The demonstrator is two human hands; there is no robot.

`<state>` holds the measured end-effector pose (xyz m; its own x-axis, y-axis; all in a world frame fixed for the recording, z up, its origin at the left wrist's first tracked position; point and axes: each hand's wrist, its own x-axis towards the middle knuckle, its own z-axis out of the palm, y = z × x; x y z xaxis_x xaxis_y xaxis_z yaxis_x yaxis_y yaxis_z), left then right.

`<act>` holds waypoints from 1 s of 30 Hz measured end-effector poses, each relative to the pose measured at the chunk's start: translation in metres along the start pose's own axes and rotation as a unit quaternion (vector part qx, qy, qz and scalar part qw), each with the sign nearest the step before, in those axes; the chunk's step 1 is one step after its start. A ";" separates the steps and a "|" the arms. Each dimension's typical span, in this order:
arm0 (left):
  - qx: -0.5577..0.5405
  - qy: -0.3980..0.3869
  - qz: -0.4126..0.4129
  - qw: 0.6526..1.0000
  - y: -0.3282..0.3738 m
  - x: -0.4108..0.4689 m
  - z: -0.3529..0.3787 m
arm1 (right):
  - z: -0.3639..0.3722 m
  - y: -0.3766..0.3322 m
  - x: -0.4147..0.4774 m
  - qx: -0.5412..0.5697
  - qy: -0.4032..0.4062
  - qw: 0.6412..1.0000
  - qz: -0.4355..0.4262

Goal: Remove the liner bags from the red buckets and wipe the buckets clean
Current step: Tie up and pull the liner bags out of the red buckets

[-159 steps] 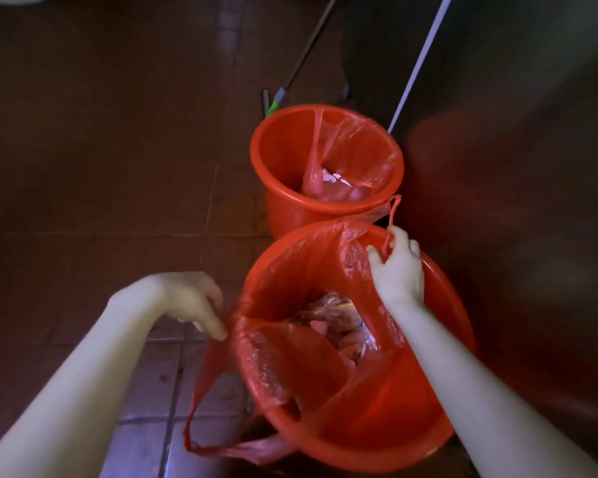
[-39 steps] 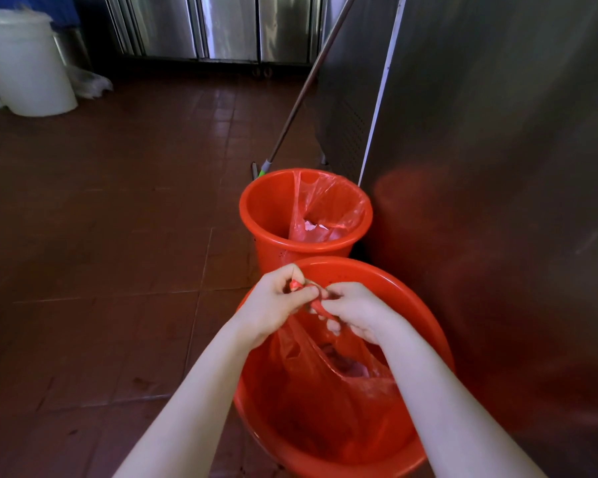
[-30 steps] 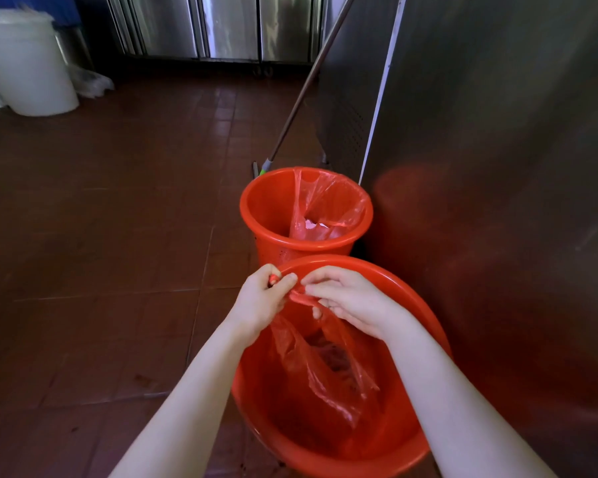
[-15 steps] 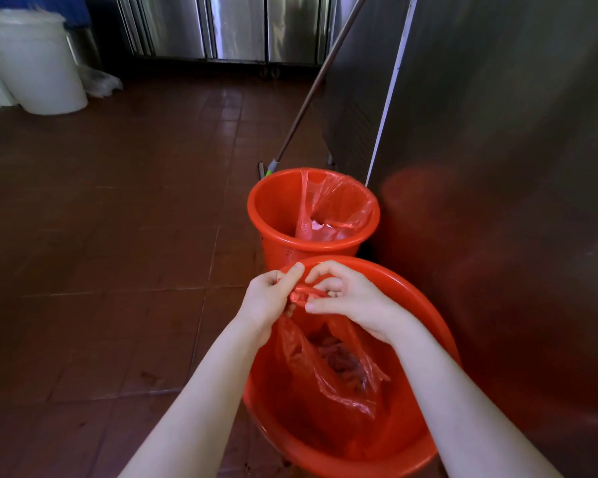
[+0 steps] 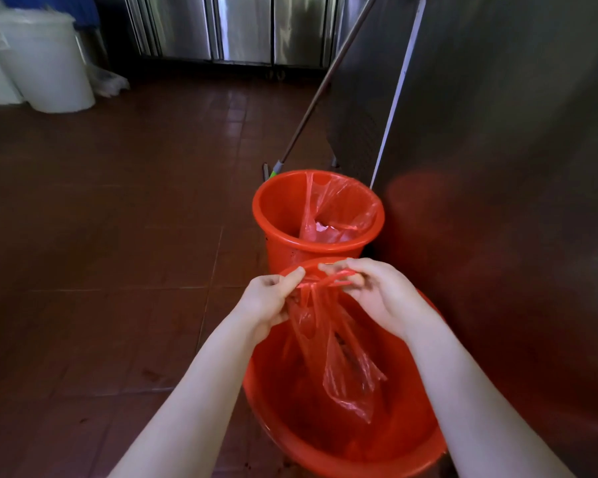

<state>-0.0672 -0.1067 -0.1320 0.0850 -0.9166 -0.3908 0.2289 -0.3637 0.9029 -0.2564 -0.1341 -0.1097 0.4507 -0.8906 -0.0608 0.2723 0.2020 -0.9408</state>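
Note:
Two red buckets stand on the tiled floor beside a steel cabinet. Over the near bucket (image 5: 277,401) my left hand (image 5: 268,300) and my right hand (image 5: 380,293) pinch the twisted handle loops of its red liner bag (image 5: 339,360), held together above the far rim. The bag hangs gathered inside the bucket with dark waste showing through it. The far bucket (image 5: 280,205) holds its own red liner bag (image 5: 339,208), draped over the right side of the rim, with some waste at the bottom.
A steel cabinet wall (image 5: 497,167) rises close on the right. A mop handle (image 5: 321,94) and a white pole (image 5: 396,94) lean behind the far bucket. A white bin (image 5: 45,63) stands at the far left. Brown floor tiles (image 5: 118,236) spread to the left.
My hands went from the bag's spread rim to its gathered handles, now crossed and stretched between my fingers above the near bucket. The bag has drawn in from the bucket's walls.

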 end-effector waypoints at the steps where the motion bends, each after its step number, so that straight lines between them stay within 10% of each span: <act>1: -0.006 -0.002 -0.017 1.000 0.002 0.001 0.001 | 0.000 -0.001 -0.001 0.035 -0.008 0.999 -0.004; 5: -0.060 0.026 -0.083 0.994 0.004 0.004 -0.008 | -0.008 -0.003 -0.009 0.021 0.006 1.000 0.004; 9: -0.237 0.041 -0.095 0.966 0.010 0.002 -0.024 | -0.019 -0.001 -0.015 -0.261 0.023 0.964 0.045; 14: -0.055 -0.151 0.025 0.987 0.004 -0.024 -0.009 | -0.015 0.026 -0.027 -0.661 -0.012 0.751 0.000; 16: 0.144 -0.185 0.101 0.967 -0.008 -0.032 -0.002 | -0.011 0.034 -0.032 -0.696 -0.038 0.717 -0.013; 21: 0.599 -0.120 0.349 0.710 -0.027 -0.029 -0.005 | -0.018 0.028 -0.042 -0.768 -0.035 0.638 -0.048; 30: 0.686 -0.092 0.457 0.558 -0.022 -0.024 -0.014 | -0.041 0.026 -0.055 -0.798 -0.041 0.596 -0.080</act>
<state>-0.0603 -0.0739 -0.1448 -0.5715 -0.7791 0.2576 -0.7982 0.6007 0.0461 -0.3083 -0.0964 -0.1447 0.5856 -0.8102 0.0266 -0.8083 -0.5861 -0.0560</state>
